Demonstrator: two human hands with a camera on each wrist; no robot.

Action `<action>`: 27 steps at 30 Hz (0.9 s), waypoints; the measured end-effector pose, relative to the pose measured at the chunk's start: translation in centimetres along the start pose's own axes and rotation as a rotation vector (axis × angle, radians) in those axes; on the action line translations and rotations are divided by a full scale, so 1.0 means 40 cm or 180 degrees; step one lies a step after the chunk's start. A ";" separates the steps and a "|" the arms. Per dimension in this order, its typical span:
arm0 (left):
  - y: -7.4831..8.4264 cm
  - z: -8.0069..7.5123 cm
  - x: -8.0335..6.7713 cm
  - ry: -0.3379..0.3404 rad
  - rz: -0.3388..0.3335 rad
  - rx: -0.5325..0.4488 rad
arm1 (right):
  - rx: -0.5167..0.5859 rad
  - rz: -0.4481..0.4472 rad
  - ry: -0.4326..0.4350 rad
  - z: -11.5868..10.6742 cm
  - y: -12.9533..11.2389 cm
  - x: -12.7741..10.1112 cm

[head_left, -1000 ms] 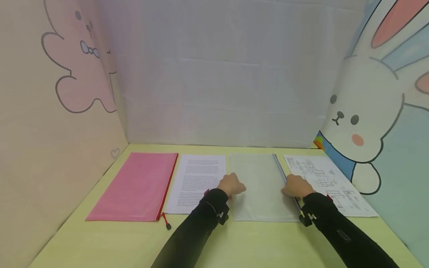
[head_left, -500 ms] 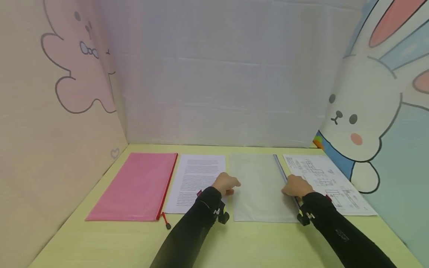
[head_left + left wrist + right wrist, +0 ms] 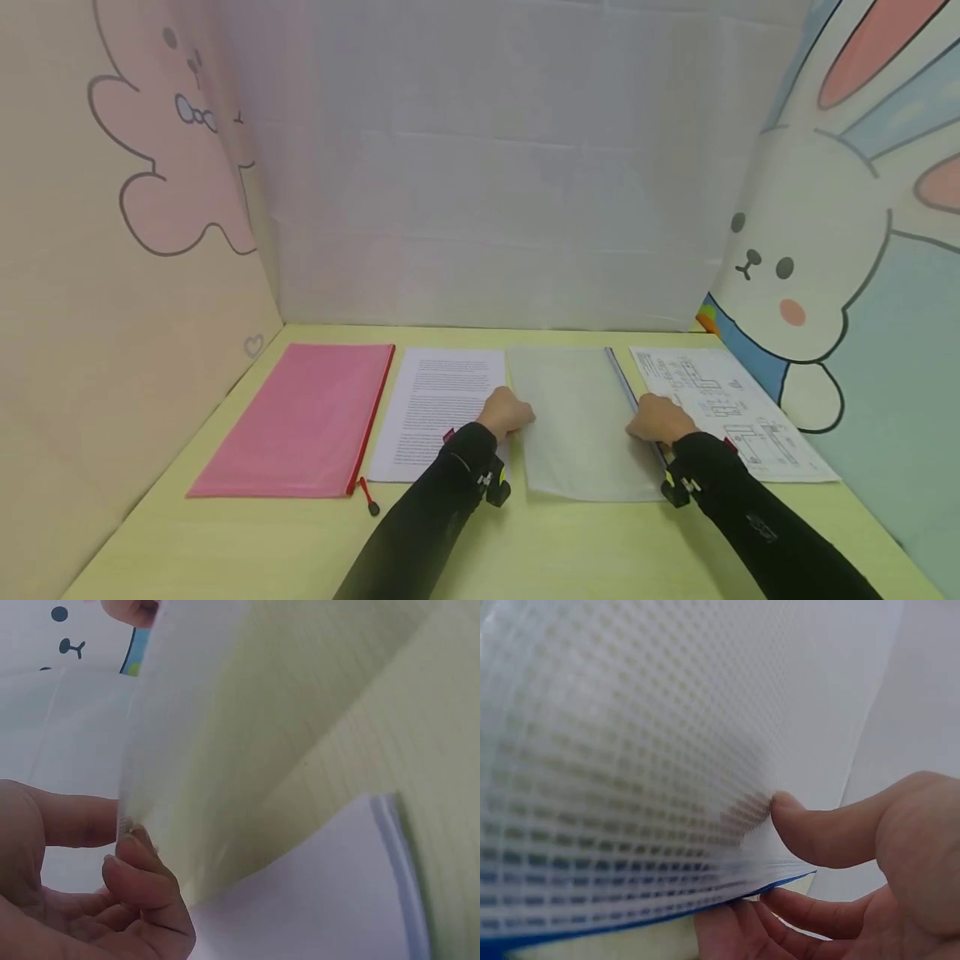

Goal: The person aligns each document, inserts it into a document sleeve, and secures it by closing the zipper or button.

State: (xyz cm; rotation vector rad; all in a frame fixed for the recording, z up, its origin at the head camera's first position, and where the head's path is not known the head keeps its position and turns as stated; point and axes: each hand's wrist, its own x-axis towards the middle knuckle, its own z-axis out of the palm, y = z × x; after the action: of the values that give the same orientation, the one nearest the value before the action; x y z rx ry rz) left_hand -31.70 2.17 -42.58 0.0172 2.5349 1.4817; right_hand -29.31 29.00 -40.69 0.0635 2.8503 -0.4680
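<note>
**Translucent mesh pouch (image 3: 577,425) held by both long sides**

The pouch lay over the pale yellow table (image 3: 570,550), its long axis running away from the person, one short end near and the other far. Its blue edge strip (image 3: 622,377) formed the right side, next to a sheet of line drawings (image 3: 720,408). The left hand (image 3: 506,414) pinched the opposite side between thumb and fingers, and the left wrist view showed the film there raised off the tabletop. The right hand (image 3: 662,419) pinched the blue-edged side, thumb against the mesh face, the other fingers under the edge. Just left of the pouch lay a printed text page (image 3: 446,387). Farther left, a pink folder (image 3: 300,421) also pointed away lengthwise, its red strip (image 3: 372,417) on the right; a dark-tipped red cord (image 3: 367,493) lay by its near right corner.
</note>
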 end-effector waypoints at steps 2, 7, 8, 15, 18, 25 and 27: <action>0.002 -0.003 0.003 -0.0015 0.0175 0.0156 | 0.0100 -0.0002 0.0010 0.005 -0.003 0.000; 0.011 -0.029 -0.001 0.0065 0.0368 0.0328 | 0.0328 -0.0043 0.0036 0.019 -0.017 0.005; 0.011 -0.037 -0.002 0.0080 0.0368 0.0327 | 0.0357 -0.0055 0.0039 0.022 -0.020 0.006; -0.006 -0.101 -0.017 0.0084 0.0296 0.0389 | 0.0583 -0.0140 0.0091 0.047 -0.057 0.014; -0.025 -0.130 -0.019 0.0126 0.0236 0.0352 | 0.0631 -0.0252 0.0111 0.056 -0.083 0.018; -0.066 -0.187 -0.018 0.0142 0.0000 0.0375 | 0.1027 -0.0308 0.0084 0.063 -0.138 0.013; -0.076 -0.199 -0.019 0.0180 -0.0038 0.0383 | 0.1303 -0.0260 -0.0023 0.067 -0.150 0.009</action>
State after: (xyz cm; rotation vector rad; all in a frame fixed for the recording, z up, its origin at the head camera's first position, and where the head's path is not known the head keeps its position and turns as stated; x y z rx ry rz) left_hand -32.12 -6.27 -41.28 -0.0217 2.6607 1.3420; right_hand -29.50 22.48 -41.38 0.0195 2.7102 -1.0584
